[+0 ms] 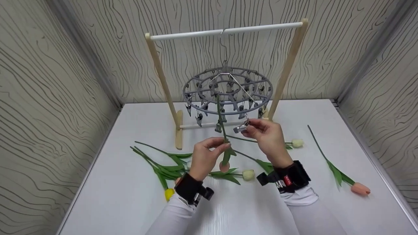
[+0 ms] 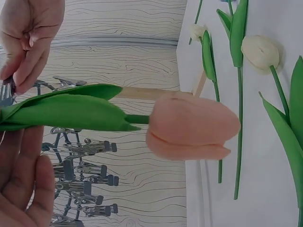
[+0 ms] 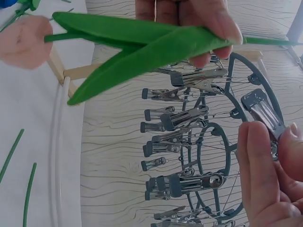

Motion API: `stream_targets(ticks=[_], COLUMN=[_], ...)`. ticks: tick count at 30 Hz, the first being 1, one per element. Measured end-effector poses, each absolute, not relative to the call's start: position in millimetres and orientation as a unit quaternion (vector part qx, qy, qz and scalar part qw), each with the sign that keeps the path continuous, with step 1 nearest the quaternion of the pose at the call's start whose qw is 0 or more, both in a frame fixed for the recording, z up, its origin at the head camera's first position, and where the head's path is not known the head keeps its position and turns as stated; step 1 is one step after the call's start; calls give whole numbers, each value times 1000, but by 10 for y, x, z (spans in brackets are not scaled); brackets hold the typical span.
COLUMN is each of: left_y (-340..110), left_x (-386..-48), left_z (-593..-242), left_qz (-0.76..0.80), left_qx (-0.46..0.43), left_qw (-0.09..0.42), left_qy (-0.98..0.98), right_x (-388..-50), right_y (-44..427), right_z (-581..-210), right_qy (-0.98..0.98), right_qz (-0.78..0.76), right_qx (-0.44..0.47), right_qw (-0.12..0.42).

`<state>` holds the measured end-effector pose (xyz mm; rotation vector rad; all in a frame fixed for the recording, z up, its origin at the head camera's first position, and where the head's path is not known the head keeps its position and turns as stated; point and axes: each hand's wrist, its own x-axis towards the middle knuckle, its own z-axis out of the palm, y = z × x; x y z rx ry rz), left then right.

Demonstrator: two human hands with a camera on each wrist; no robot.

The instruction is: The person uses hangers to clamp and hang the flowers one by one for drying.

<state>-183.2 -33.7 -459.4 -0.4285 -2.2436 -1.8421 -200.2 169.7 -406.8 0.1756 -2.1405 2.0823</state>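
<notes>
In the head view my left hand pinches an artificial tulip by its stem, above the leaves. The pink tulip hangs bloom down, its stem end reaching up to the round drying rack. My right hand holds one metal clip of that rack between thumb and fingers, just right of the stem. Seen in the right wrist view, the clip has grey tips and stands apart from the stem. Several other clips dangle from the rack's rings.
A wooden stand with a white bar carries the rack. On the white table lie a yellow tulip, a white tulip, another white one and a peach tulip. Patterned panels enclose the table.
</notes>
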Motion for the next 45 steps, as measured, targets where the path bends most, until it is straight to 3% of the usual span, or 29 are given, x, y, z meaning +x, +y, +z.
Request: stream_targets(ticks=[14, 45], left_y=[-314, -241], left_x=[-1860, -1854], left_z=[-4587, -4587], left_qz=[-645, -635], left_qx=[-148, -166], left_qw=[108, 99], left_qy=[-742, -748], right_x=[-1846, -1818], right_y=[1459, 1411], right_z=[-4160, -4197], right_qy=[-647, -656], right_qz=[752, 746], right_qx=[22, 4], right_qw=[126, 113])
